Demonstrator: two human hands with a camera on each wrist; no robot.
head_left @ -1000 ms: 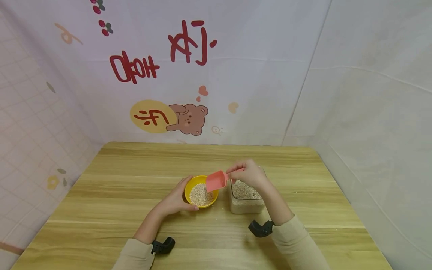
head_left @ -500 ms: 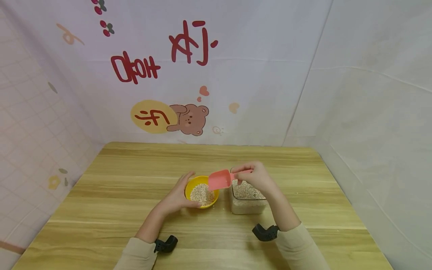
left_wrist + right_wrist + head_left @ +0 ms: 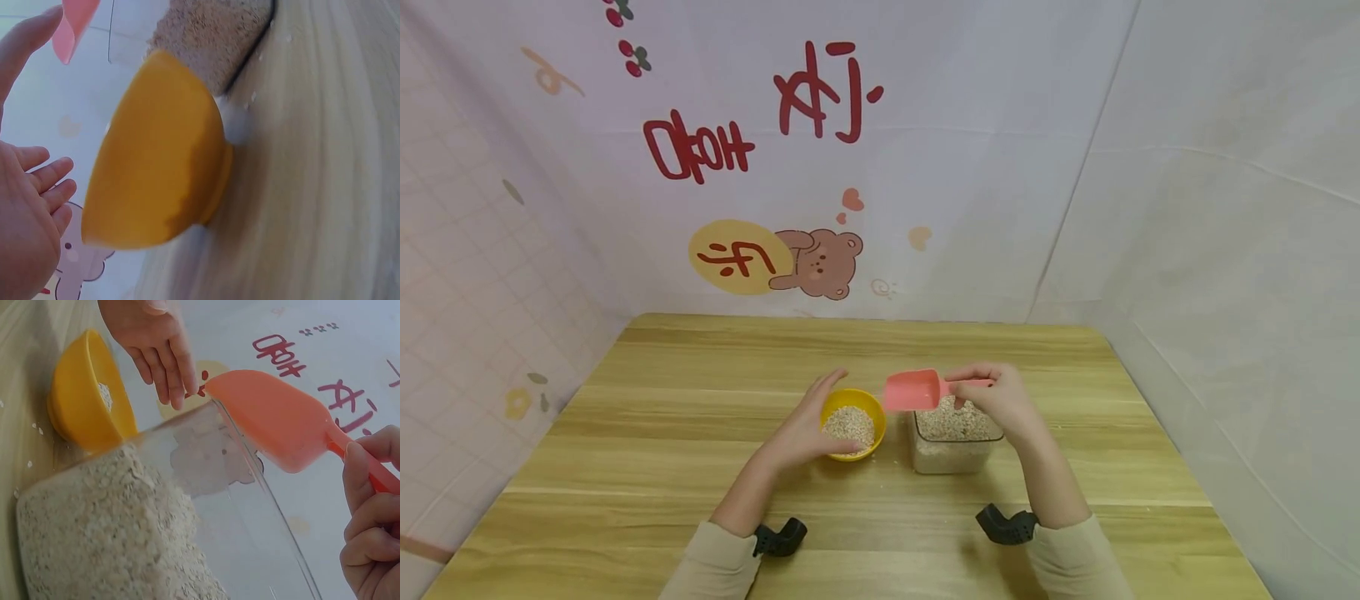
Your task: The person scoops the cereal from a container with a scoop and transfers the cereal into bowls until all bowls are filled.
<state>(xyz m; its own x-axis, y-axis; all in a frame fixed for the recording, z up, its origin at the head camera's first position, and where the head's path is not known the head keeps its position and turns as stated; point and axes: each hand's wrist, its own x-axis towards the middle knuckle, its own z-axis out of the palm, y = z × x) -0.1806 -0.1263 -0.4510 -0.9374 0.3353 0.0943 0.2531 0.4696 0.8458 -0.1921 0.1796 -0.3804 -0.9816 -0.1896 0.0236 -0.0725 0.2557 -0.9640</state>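
Note:
My left hand [image 3: 801, 429], fingers straight and spread, hovers beside and over the left rim of a yellow bowl [image 3: 863, 401]. In the left wrist view a gap shows between this hand and the bowl's outer wall [image 3: 156, 162]. Rolled oats [image 3: 852, 427] lie in the bowl. My right hand [image 3: 1009, 407] pinches the handle of a pink scoop [image 3: 913, 390] between thumb and fingers. No oats show in the scoop's bowl, which is held level near the left rim of a clear square container [image 3: 951, 460] of oats.
Container and bowl stand side by side on a wooden table [image 3: 715, 350]. A few loose oat flakes [image 3: 29, 464] lie on the wood near them. A white printed cloth [image 3: 970, 167] hangs behind the table, and more cloth borders both sides.
The right hand has drawn the scoop rightward, from over the bowl to the container's edge. My left hand has let go of the bowl and risen, its fingers spreading.

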